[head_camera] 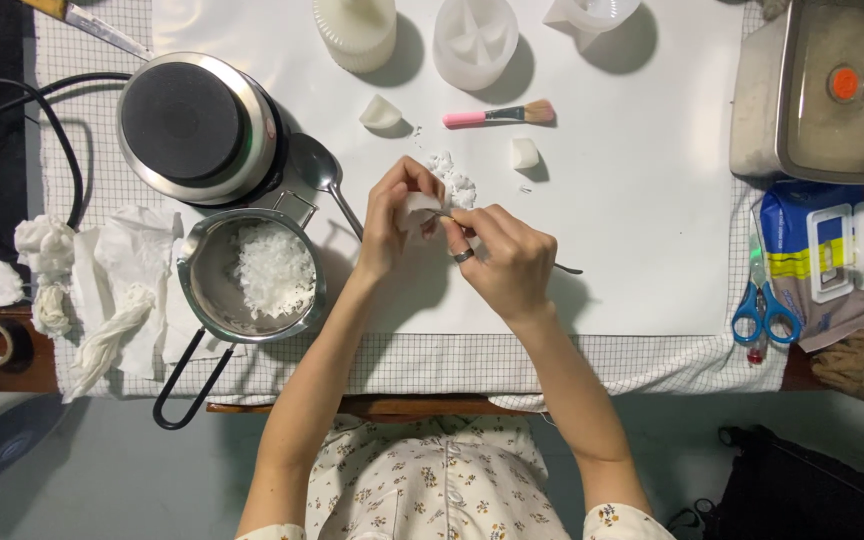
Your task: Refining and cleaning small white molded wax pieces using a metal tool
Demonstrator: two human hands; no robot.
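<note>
The white wax chunk [418,210], pinched in the left hand [389,222] above the desk [632,250], is best shaved with short strokes of the thin metal tool [564,268] gripped by the right hand [504,260], crumbs landing on the pile [454,180].

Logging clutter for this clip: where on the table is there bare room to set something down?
Bare white sheet between the right hand and the scissors, and below the pink brush. Crowded on the left: hotplate, pot of white flakes, crumpled tissues. Moulds line the top edge.
</note>
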